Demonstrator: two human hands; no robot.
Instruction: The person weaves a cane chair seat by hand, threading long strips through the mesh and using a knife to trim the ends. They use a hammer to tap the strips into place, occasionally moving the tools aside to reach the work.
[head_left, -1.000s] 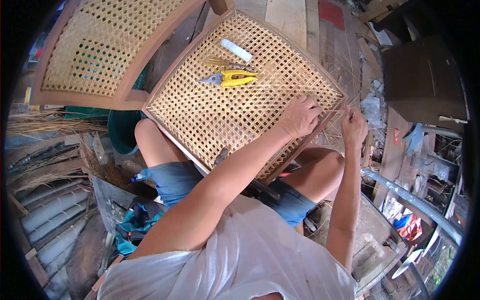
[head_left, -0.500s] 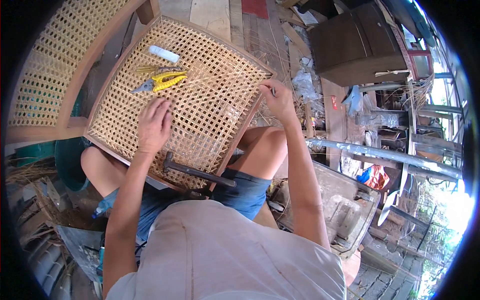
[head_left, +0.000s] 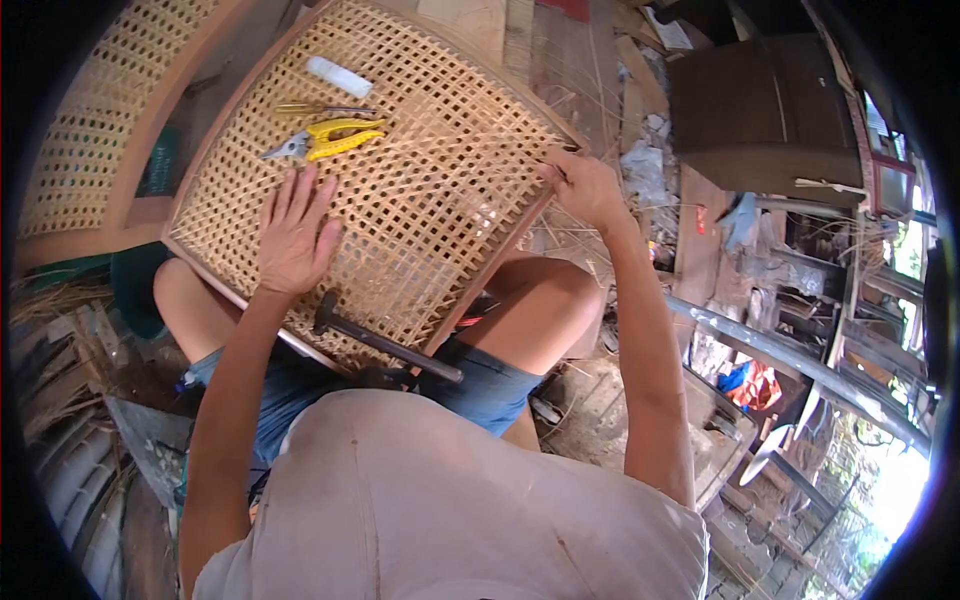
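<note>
A wood-framed woven cane panel [head_left: 420, 210] lies across my lap. My left hand [head_left: 295, 232] rests flat on the weave with its fingers spread. At the panel's far right corner, my right hand [head_left: 590, 190] is closed at the edge, its fingers bent inward; what they pinch is hidden. Yellow-handled snips [head_left: 335, 138] lie just beyond my left fingertips. Beyond them are a thin tool, perhaps a screwdriver [head_left: 315, 109], and a white cylindrical piece [head_left: 339, 76]. A hammer [head_left: 385, 340] lies along the near edge, its head on the cane.
Another framed cane panel [head_left: 80, 130] stands at the left. A dark wooden cabinet [head_left: 765, 110] is at the far right. A metal pipe [head_left: 790, 355] crosses the right side. Loose cane strands and scraps litter the floor, with a red and blue bag [head_left: 755, 385] among them.
My left hand has flattened and spread its fingers on the cane. My right hand remains at the corner, its fingers now turned further inward. The view has shifted slightly.
</note>
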